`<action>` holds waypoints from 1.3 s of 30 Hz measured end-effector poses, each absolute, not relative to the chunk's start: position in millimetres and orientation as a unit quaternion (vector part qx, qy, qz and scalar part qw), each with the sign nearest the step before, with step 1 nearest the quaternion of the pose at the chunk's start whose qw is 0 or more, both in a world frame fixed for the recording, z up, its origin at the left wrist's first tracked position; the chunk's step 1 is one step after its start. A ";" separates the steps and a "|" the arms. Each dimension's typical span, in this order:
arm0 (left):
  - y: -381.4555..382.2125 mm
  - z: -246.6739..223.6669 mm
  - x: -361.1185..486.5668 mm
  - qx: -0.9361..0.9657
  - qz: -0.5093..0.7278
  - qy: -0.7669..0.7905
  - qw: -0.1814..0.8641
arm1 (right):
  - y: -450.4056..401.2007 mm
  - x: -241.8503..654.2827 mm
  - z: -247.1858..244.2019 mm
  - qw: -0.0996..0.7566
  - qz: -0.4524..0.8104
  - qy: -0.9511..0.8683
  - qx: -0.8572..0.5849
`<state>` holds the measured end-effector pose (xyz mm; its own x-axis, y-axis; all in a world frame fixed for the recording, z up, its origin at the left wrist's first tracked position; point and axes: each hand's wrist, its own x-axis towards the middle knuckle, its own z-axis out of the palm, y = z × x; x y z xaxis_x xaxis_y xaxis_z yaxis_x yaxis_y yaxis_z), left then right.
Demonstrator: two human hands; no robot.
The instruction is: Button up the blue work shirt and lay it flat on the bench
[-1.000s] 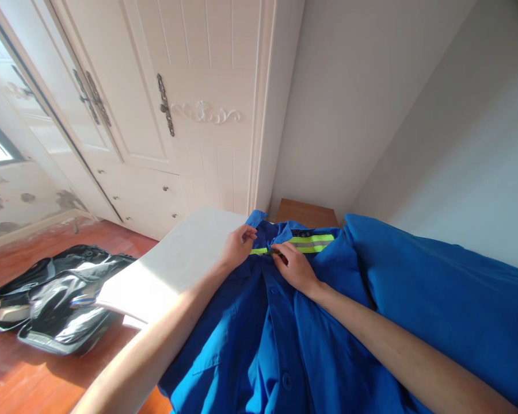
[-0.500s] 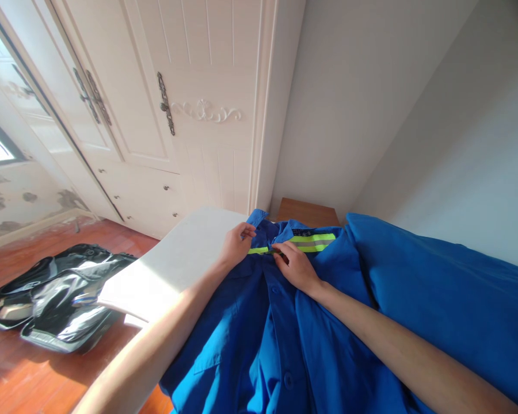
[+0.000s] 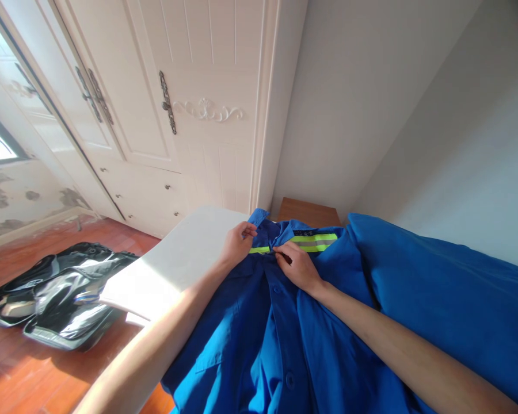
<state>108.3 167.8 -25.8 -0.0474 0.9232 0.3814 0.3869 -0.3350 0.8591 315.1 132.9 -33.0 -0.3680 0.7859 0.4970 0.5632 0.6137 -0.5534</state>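
Note:
A blue button-front garment (image 3: 250,322) with a yellow-green and grey reflective band (image 3: 315,242) lies spread out before me, its collar at the far end. My left hand (image 3: 240,240) is closed at the left side of the collar, fingertips pinching the blue cloth. On the other side of the neck opening, my right hand (image 3: 297,261) has thumb and fingers together on the front edge of the garment, just below the collar. Buttons run down the front towards me.
Blue fabric (image 3: 449,287) is piled at the right by the wall. A white board-like surface (image 3: 176,253) juts out at left. An open black suitcase (image 3: 64,299) lies on the red floor. Behind stand a white wardrobe (image 3: 216,75) and a brown wooden piece (image 3: 308,211).
The view has shifted very slightly. Both hands stay at the collar, with the right fingertips a little closer together on the cloth.

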 end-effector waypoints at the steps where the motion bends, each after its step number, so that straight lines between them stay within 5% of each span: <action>1: 167.6 -25.6 108.3 0.638 0.510 0.514 0.262 | 132.7 315.0 -32.8 0.381 0.145 -0.813 -0.416; 27: 174.8 -27.5 99.9 0.579 0.526 0.572 0.248 | 143.9 319.0 -40.8 0.386 0.140 -0.798 -0.441; 39: 148.8 -19.6 84.9 0.648 0.488 0.527 0.254 | 130.4 316.2 -26.1 0.259 0.118 -0.856 -0.431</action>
<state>84.9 148.8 -19.6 -0.0311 0.9307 0.3643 0.4346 -0.3156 0.8435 316.2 130.4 -26.1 -0.4939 0.7993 0.3423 0.6771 0.6006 -0.4253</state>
